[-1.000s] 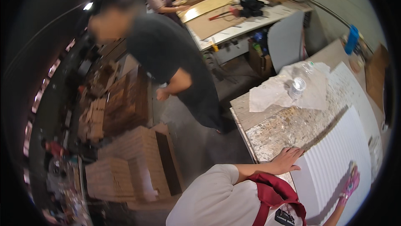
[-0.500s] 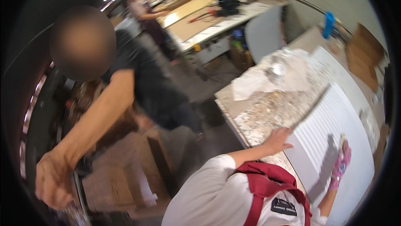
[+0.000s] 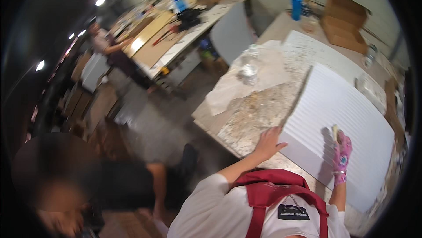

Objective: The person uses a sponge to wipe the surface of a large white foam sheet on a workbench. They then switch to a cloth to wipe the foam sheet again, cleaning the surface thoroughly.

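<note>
As the white panel [image 3: 351,106] is laid, long axis slanting lower-right, across the counter [image 3: 241,126], its edge is met by the spread left hand [image 3: 269,145], a pad [image 3: 335,131] is gripped by the gloved right hand [image 3: 342,153], a cup [image 3: 249,75] is seen, contents indistinct.

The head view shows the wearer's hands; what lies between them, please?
In the head view, the white ribbed panel lies between the left hand and gloved right hand.

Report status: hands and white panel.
Left hand open at edge of white panel. Gloved right hand gripping pale piece over it. Silvery container off panel, seemingly not blocking.
</note>
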`<control>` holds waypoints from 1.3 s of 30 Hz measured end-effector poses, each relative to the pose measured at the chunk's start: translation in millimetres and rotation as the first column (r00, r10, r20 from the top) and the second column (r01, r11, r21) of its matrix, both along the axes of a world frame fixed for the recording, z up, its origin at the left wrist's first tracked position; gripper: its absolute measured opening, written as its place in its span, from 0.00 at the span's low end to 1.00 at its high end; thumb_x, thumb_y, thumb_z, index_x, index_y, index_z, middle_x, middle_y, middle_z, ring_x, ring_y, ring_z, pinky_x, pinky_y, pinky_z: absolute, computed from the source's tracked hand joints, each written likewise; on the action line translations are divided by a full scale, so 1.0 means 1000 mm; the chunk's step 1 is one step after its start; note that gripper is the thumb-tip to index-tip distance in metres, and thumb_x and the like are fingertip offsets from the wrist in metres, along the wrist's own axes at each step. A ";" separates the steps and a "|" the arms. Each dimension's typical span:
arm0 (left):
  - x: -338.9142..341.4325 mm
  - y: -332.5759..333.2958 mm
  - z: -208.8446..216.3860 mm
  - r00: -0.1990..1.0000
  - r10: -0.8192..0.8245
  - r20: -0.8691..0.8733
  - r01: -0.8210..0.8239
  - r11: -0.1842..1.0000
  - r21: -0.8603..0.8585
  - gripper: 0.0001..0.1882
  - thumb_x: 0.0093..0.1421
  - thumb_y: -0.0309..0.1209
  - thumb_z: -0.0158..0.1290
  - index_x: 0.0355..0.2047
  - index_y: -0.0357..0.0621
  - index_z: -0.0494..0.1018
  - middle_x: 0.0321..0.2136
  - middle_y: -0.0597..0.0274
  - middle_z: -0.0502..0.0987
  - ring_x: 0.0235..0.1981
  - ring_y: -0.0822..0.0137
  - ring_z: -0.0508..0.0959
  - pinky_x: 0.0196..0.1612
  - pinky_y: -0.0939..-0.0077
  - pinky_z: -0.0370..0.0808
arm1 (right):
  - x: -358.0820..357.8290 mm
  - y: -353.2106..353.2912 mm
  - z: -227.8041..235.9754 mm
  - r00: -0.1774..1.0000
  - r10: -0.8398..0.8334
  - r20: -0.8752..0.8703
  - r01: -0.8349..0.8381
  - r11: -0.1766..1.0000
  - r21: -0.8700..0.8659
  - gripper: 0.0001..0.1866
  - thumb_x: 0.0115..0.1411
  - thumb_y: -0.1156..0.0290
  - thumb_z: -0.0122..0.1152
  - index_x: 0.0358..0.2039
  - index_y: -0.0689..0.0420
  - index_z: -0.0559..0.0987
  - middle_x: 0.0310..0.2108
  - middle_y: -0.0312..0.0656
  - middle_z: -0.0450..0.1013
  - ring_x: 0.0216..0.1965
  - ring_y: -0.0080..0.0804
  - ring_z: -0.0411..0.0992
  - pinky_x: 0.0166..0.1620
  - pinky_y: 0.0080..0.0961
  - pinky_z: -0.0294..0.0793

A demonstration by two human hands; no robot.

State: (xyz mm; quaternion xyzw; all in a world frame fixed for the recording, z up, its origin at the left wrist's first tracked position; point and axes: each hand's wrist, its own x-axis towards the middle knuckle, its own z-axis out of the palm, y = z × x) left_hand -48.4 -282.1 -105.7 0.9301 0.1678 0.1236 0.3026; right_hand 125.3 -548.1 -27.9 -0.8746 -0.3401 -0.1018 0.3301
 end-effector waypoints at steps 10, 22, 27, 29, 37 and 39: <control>0.000 -0.002 0.002 0.994 -0.093 0.061 0.094 0.995 -0.026 0.36 0.52 0.31 0.59 0.58 0.27 0.58 0.54 0.33 0.64 0.55 0.40 0.65 0.60 0.54 0.58 | -0.018 0.004 0.027 0.999 -0.039 0.005 0.039 0.968 -0.247 0.21 0.61 0.56 0.48 0.53 0.49 0.70 0.38 0.41 0.71 0.42 0.40 0.68 0.51 0.39 0.60; -0.019 0.010 0.031 0.992 -0.093 -0.091 0.072 0.976 -0.206 0.39 0.57 0.31 0.56 0.62 0.26 0.51 0.60 0.31 0.57 0.62 0.43 0.57 0.65 0.62 0.51 | -0.048 -0.011 0.004 0.979 -0.199 0.044 0.204 0.965 -0.167 0.21 0.59 0.57 0.51 0.51 0.49 0.71 0.36 0.42 0.71 0.40 0.42 0.67 0.48 0.38 0.61; -0.014 -0.003 0.064 0.987 -0.141 -0.075 0.115 0.954 -0.278 0.39 0.57 0.29 0.55 0.63 0.27 0.49 0.63 0.33 0.54 0.64 0.46 0.55 0.66 0.65 0.48 | -0.053 -0.011 0.005 0.982 -0.190 0.013 0.190 0.963 -0.190 0.23 0.60 0.56 0.49 0.54 0.49 0.70 0.39 0.42 0.71 0.42 0.41 0.66 0.51 0.37 0.59; -0.011 -0.007 0.070 0.983 -0.178 -0.049 0.147 0.914 -0.377 0.38 0.57 0.28 0.54 0.63 0.27 0.50 0.62 0.33 0.55 0.64 0.46 0.55 0.66 0.65 0.48 | -0.056 -0.014 0.006 0.979 -0.200 0.024 0.201 0.961 -0.191 0.23 0.61 0.55 0.49 0.55 0.49 0.70 0.40 0.42 0.72 0.42 0.41 0.66 0.51 0.36 0.59; 0.000 0.019 0.013 0.994 -0.057 0.093 0.107 0.688 -0.718 0.34 0.51 0.28 0.59 0.56 0.29 0.59 0.53 0.37 0.65 0.53 0.43 0.66 0.58 0.57 0.60 | -0.065 -0.018 0.029 0.984 -0.177 0.013 0.175 0.960 -0.216 0.19 0.60 0.57 0.50 0.50 0.48 0.72 0.36 0.43 0.71 0.39 0.42 0.69 0.46 0.39 0.63; 0.004 0.044 -0.028 0.989 -0.007 0.151 0.115 0.679 -0.725 0.32 0.48 0.30 0.63 0.51 0.30 0.64 0.47 0.38 0.69 0.47 0.42 0.71 0.52 0.55 0.66 | -0.062 -0.008 0.032 0.944 -0.054 0.325 0.106 0.984 -0.146 0.14 0.59 0.61 0.51 0.45 0.49 0.74 0.31 0.42 0.72 0.34 0.42 0.72 0.39 0.40 0.67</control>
